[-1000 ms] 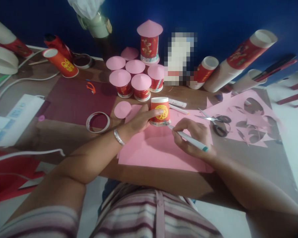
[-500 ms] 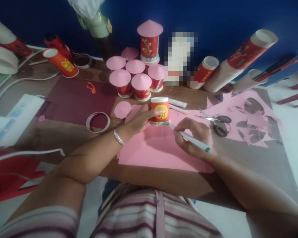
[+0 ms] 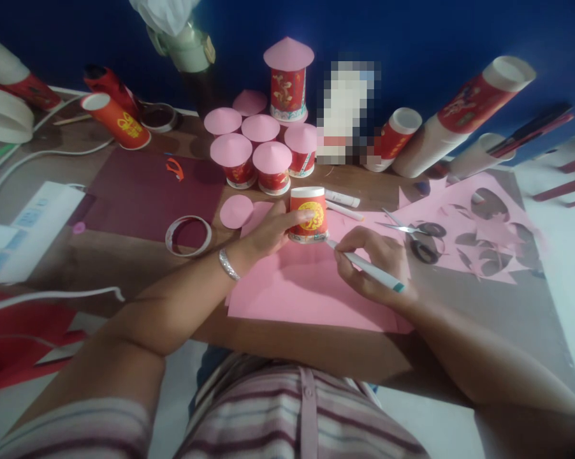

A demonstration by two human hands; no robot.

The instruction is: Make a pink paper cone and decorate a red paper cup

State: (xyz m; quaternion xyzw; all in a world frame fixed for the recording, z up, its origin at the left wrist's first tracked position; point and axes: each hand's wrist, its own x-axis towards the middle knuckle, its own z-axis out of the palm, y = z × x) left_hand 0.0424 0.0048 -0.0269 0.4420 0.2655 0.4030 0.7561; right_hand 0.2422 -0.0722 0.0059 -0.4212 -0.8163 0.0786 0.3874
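Observation:
My left hand [image 3: 271, 233] is closed round a red paper cup [image 3: 308, 213] with a yellow round emblem, its thumb lying across the front. The cup stands upside down over pink paper [image 3: 278, 293]. In my right hand [image 3: 371, 261] is a white marker [image 3: 376, 273] with a green end, gripped like a pen. Its tip is at the cup's lower right rim; whether it touches, I cannot tell. Behind the cup lie a white capped tube [image 3: 342, 199] and another pale pen [image 3: 345, 211]. A pink paper disc [image 3: 236, 211] rests left of my left hand.
Several red cups with pink cone roofs [image 3: 272, 159] stand behind, one taller [image 3: 288, 83]. Scissors [image 3: 414, 236] and pink scraps with cut-out holes [image 3: 483, 229] lie to the right. Leftward are a tape roll [image 3: 189, 236], an orange tool [image 3: 174, 168] and red cup stacks [image 3: 115, 121].
Hardly anything differs. The marker and my right hand have shifted very slightly at the cup's lower rim, and the cup stays in my left hand.

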